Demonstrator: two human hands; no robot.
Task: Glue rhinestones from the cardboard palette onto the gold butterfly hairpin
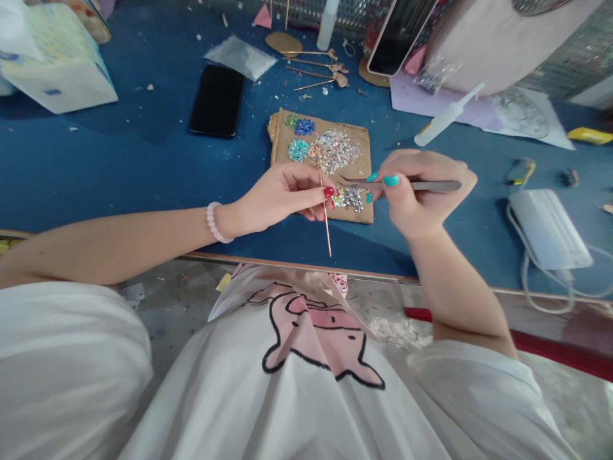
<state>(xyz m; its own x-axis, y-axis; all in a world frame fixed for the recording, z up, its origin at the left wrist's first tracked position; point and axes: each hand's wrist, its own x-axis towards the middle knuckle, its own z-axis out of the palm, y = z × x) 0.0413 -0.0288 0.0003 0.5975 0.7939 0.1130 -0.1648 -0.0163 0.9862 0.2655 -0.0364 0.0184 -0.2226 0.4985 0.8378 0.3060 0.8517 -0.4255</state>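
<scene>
My left hand (282, 195) pinches a thin gold hairpin (327, 233) between thumb and fingers, its plain end pointing down toward me. The upper end is partly hidden by the fingers. In my right hand (426, 195) is a pair of grey tweezers (438, 186), held level, with the tips close to my left fingertips. Whether the tips grip anything is too small to tell. Beneath both hands lies a cardboard piece (363, 137) bearing small piles of rhinestones: silver (341, 150), turquoise (298, 151), blue (304, 127) and green (291, 120).
Several gold hairpins (318, 82) lie behind the cardboard, near a plastic bag (242, 57). A black phone (217, 101) rests to the left. Rightward are a white glue bottle (443, 122) and a white device with a cable (550, 227). A tissue pack (71, 70) stands far left.
</scene>
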